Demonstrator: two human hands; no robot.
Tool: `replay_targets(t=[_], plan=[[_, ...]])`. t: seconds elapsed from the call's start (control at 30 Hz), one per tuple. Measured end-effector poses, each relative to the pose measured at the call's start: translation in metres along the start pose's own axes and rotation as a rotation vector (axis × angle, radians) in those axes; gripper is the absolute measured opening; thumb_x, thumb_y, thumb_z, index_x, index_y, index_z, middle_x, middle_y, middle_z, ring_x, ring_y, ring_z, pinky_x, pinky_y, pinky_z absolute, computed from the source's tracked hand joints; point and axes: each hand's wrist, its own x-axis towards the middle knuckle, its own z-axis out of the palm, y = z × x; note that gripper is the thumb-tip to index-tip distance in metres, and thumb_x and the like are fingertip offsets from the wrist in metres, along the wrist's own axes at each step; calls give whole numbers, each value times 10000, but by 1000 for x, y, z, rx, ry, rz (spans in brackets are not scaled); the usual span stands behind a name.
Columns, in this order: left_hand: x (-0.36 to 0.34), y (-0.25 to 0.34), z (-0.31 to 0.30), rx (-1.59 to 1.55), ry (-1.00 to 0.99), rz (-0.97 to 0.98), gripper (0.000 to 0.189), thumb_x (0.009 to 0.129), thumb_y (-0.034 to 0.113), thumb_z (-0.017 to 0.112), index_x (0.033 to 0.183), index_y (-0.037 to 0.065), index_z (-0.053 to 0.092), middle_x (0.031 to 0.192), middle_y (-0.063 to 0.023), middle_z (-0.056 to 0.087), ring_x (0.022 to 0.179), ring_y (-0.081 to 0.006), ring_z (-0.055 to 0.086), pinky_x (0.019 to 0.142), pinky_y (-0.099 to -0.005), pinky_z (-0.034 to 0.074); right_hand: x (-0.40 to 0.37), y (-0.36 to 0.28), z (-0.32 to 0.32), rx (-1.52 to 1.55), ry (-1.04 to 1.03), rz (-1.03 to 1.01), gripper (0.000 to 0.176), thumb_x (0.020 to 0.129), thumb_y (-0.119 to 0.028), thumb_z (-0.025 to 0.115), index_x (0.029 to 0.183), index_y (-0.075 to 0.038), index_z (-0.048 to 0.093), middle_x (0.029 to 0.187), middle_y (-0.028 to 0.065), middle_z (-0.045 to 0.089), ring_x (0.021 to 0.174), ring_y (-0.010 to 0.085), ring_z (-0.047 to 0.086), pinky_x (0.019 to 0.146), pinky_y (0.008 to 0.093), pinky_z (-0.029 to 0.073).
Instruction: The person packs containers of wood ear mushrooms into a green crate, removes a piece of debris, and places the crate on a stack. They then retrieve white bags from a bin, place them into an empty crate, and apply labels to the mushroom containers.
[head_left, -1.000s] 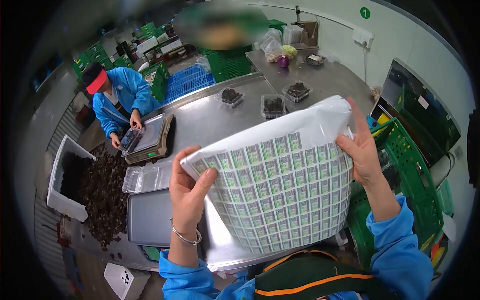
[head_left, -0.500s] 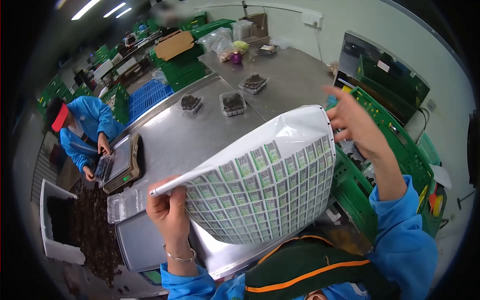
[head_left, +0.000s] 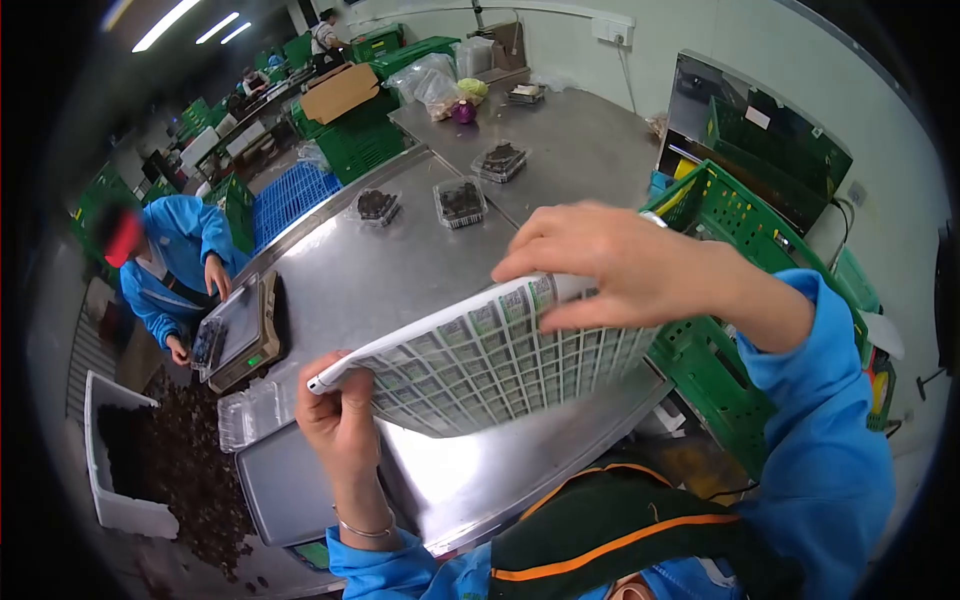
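Observation:
My left hand [head_left: 338, 415] is closed around the rolled left end of a sheet of labels [head_left: 490, 360]. The sheet carries rows of small green and grey printed labels. It hangs tilted over the table's near side, its upper edge curled. My right hand [head_left: 610, 260] reaches across the sheet's upper right part, fingers stretched and apart, slightly blurred. One or more fingers lie over the printed face, while others reach past the top edge. The sheet's right end is partly hidden behind that hand.
Clear boxes of dark pieces [head_left: 460, 203] stand on the metal table [head_left: 370, 270]. At left, a co-worker [head_left: 180, 250] handles a box at a scale [head_left: 255, 330], near a spilled dark heap [head_left: 195, 470]. Green crates [head_left: 710, 380] stand at right; a grey tray [head_left: 290, 485] lies near my left arm.
My right hand has moved left from beyond the sheet's right end to over its upper edge. The sheet has tipped and its lower edge has risen. My left hand keeps its hold.

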Motion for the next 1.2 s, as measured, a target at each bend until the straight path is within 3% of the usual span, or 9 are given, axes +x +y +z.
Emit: replay_targets(t=[0.07, 0.17, 0.33, 0.47, 0.53, 0.67, 0.87, 1.03, 1.2], plan=[[0, 12, 5, 30, 33, -13, 231, 805, 3, 602, 1021, 16, 520, 837, -52, 590, 741, -84, 524, 678, -191, 409, 2, 4, 6, 339, -259, 205, 380, 712, -132, 658, 1068, -41, 562, 1029, 128, 572, 949, 268, 558, 774, 347, 452], [4, 4, -9, 213, -233, 202, 122, 805, 17, 607, 920, 5, 569, 830, -77, 582, 722, -105, 521, 650, -199, 408, 0, -9, 11, 495, -178, 215, 362, 746, -115, 630, 1087, -24, 551, 948, 151, 611, 799, 286, 605, 676, 346, 475], [-5, -8, -9, 174, -15, 188, 88, 834, 85, 605, 849, 1, 583, 772, -54, 575, 657, -82, 478, 588, -185, 359, 3, -32, -4, 536, -254, 382, 366, 805, -156, 590, 1129, -2, 517, 896, 160, 628, 738, 299, 620, 659, 353, 478], [-13, -12, -1, 178, -45, -125, 118, 831, 112, 623, 836, -1, 590, 688, 27, 543, 623, -31, 442, 562, -171, 339, 1, -19, 2, 507, -337, 517, 392, 810, -193, 588, 1131, 16, 502, 860, 160, 630, 761, 302, 618, 686, 362, 481], [-14, -10, 8, 293, -115, -184, 136, 821, 122, 639, 820, -7, 596, 664, 34, 544, 603, -31, 447, 540, -174, 345, 14, -10, 11, 545, -216, 202, 385, 803, -199, 592, 1095, 39, 515, 837, 154, 631, 772, 296, 619, 699, 363, 484], [-16, -3, 22, 203, -110, -282, 166, 816, 154, 647, 819, -9, 613, 684, 11, 582, 621, -36, 490, 553, -174, 376, 25, -14, 8, 581, -457, 434, 217, 766, -134, 609, 902, 35, 617, 812, 148, 639, 771, 266, 625, 706, 339, 488], [-18, 14, 41, 197, -129, -460, 174, 818, 153, 639, 868, -13, 627, 737, -13, 616, 651, -46, 523, 571, -188, 400, -6, -13, 20, 452, -279, 403, 142, 743, -120, 625, 840, -16, 631, 787, 126, 608, 715, 262, 600, 661, 343, 477], [-24, 10, 75, -34, 53, -662, 182, 800, 118, 625, 887, -39, 593, 785, -67, 625, 662, -98, 574, 614, -220, 436, -66, -2, 35, 170, 237, -74, 135, 735, -110, 626, 847, -40, 599, 807, 65, 558, 768, 230, 554, 668, 329, 456], [-45, -6, 115, 35, 33, -752, 173, 799, 127, 634, 856, -29, 582, 769, -74, 622, 626, -99, 568, 576, -218, 437, -113, 19, 48, 578, 312, 258, 128, 743, -97, 611, 838, -16, 583, 792, 63, 550, 741, 226, 545, 668, 326, 445]])
